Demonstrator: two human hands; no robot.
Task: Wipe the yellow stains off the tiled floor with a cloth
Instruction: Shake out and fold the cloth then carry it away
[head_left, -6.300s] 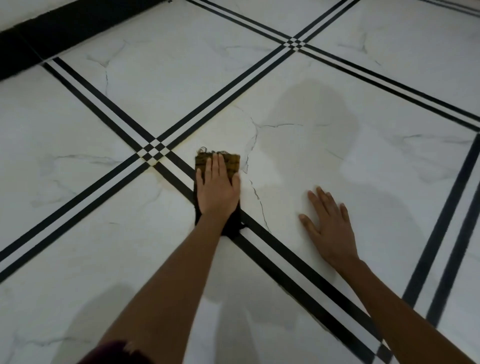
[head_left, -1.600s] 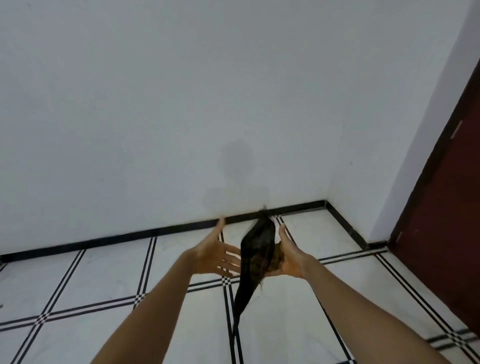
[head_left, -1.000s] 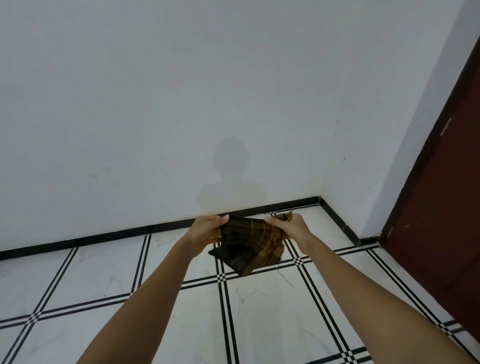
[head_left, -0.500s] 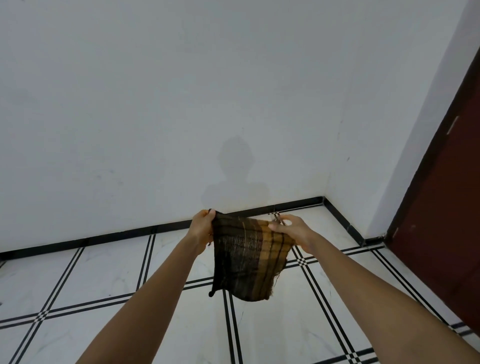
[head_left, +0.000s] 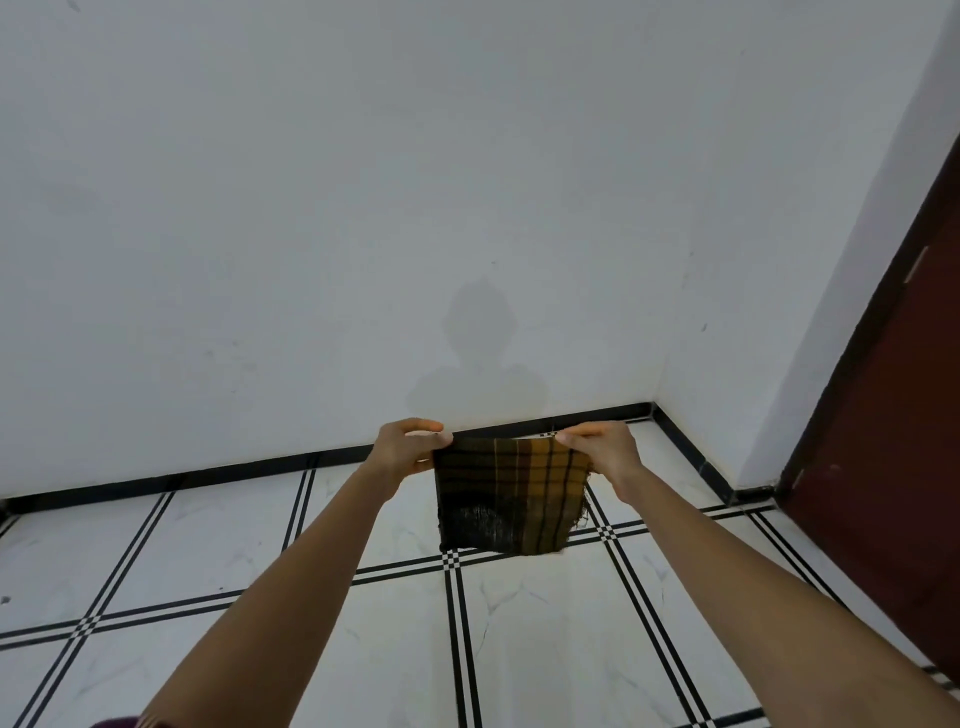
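A dark checked cloth (head_left: 511, 496), brown and mustard with black lines, hangs flat in the air in front of me, spread between both hands. My left hand (head_left: 408, 447) pinches its upper left corner. My right hand (head_left: 602, 447) pinches its upper right corner. Its frayed lower edge hangs free above the white tiled floor (head_left: 545, 623), which has black double lines. I see no yellow stain on the visible tiles.
A white wall (head_left: 363, 208) fills the upper view, with a black skirting strip (head_left: 208, 475) along its foot. The room corner lies at the right, beside a dark red door (head_left: 893, 415). My shadow falls on the wall.
The cloth went from lying under my left hand on the floor to being lifted. Over the last second it was unfolded and pulled out flat and level between both hands.
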